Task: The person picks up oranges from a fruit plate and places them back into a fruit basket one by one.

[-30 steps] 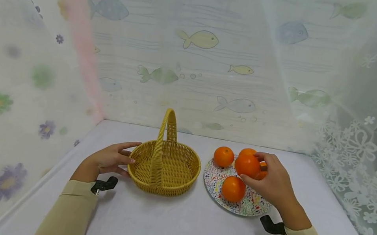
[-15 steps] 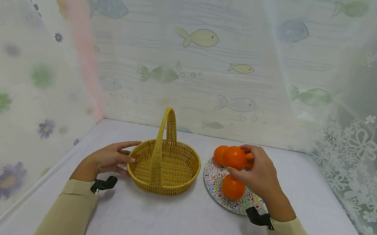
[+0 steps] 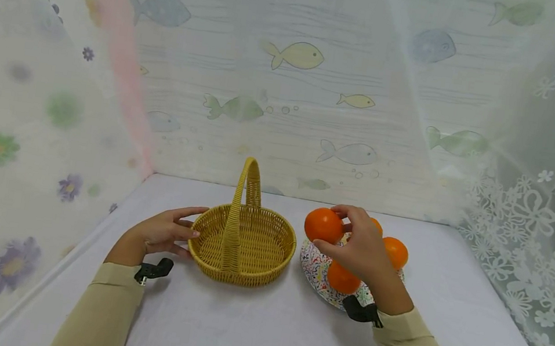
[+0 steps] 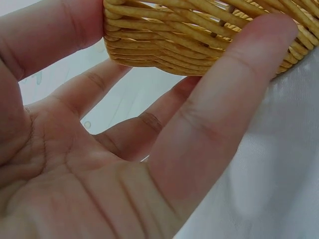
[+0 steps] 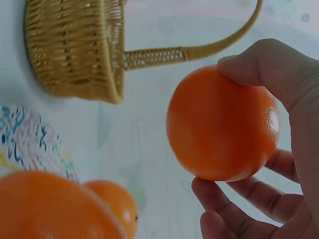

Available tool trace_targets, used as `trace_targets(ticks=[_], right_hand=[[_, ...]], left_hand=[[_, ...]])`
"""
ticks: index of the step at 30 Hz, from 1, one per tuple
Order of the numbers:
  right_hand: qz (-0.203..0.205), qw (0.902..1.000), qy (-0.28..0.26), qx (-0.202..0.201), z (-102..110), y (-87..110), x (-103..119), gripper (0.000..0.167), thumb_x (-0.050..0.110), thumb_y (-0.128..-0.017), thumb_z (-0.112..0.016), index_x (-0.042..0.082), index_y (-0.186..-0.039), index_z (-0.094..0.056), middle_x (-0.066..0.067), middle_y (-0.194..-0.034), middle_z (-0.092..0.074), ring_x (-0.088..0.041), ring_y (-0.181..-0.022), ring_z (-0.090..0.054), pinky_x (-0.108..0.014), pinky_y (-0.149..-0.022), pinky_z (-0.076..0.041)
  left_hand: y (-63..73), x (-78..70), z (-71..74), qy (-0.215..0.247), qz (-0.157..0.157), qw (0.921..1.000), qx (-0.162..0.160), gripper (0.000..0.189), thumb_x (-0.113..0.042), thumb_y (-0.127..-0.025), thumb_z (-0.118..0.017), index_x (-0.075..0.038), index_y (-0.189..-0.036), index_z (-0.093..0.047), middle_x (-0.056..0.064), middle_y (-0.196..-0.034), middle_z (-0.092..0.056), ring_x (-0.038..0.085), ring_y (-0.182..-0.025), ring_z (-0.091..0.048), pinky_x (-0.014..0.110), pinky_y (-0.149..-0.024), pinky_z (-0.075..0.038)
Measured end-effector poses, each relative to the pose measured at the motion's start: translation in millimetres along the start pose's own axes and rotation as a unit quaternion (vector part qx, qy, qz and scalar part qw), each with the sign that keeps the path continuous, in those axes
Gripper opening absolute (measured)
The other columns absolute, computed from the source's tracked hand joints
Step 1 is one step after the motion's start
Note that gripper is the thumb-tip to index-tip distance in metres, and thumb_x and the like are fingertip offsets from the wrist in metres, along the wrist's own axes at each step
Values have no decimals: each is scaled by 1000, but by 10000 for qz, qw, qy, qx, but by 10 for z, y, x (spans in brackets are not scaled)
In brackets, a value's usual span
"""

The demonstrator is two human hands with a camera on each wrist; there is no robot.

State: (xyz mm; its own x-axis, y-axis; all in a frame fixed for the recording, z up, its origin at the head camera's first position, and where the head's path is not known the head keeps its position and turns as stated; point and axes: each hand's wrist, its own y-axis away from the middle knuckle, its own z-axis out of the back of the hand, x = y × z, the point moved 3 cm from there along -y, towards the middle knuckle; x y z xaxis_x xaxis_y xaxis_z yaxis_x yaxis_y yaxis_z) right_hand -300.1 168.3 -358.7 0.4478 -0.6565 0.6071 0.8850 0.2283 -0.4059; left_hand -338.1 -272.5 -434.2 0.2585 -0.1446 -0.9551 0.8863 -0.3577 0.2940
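My right hand (image 3: 360, 245) pinches an orange (image 3: 324, 225) between thumb and fingertips, holding it up over the left part of a round patterned plate (image 3: 314, 268). The right wrist view shows the thumb on one side of that orange (image 5: 224, 124) and fingertips on the other. More oranges lie on the plate: one at the front (image 3: 344, 278), one at the right (image 3: 395, 253) and one partly hidden behind the hand. My left hand (image 3: 164, 233) touches the left end of a yellow wicker basket (image 3: 267, 248) with spread, fairly straight fingers; nothing lies inside the basket.
A white cloth (image 3: 235, 331) covers the table. The tall basket handle (image 3: 234, 220) arches over the middle of the basket. A fish-print curtain (image 3: 282, 138) hangs behind, with flowered and lace curtains at the sides.
My right hand has carried the orange leftward, from over the right part of the plate to its left edge, towards the basket. The left hand and the basket have stayed in place.
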Motion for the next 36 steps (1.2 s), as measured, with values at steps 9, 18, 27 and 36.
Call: trace_targets(ticks=[9,18,27,36], right_hand=[[22,9995,-272,140,-180,-76,170,77,50,-77,-90,20,-139,-55,1,-129,-60,-23,-108,-68,-43,-84,-63],[180,9988,-431,166,-295,-101,261,74,42,-78,-90,19,-140,-56,-1,-133,-61,-26,-109,-69,-48,-84,-64],[202,9994,-227,143,-353,-65,270,73,39,-79,-91,20,-142,-60,0,-131,-64,-22,-102,-69,-37,-82,-64],[598,9981,-49,98,-454,-87,284,72,39,-78,-92,15,-140,-63,0,-131,-68,-18,-101,-67,-39,-84,-64]], left_hand=[[21,-24,-21,-60,-29,10000,-13,75,-6,-102,-62,-26,-165,-27,29,-158,-35,35,-116,-67,58,-91,-61],[19,-7,-12,-31,26,10000,-52,78,-8,-100,-66,-26,-165,-28,28,-159,-34,34,-114,-67,58,-91,-61],[14,19,5,25,43,10000,-33,75,-8,-100,-66,-27,-164,-30,27,-158,-36,35,-116,-67,58,-91,-61],[27,4,7,24,11,10000,25,75,-8,-101,-65,-24,-165,-28,28,-158,-35,35,-118,-67,57,-92,-60]])
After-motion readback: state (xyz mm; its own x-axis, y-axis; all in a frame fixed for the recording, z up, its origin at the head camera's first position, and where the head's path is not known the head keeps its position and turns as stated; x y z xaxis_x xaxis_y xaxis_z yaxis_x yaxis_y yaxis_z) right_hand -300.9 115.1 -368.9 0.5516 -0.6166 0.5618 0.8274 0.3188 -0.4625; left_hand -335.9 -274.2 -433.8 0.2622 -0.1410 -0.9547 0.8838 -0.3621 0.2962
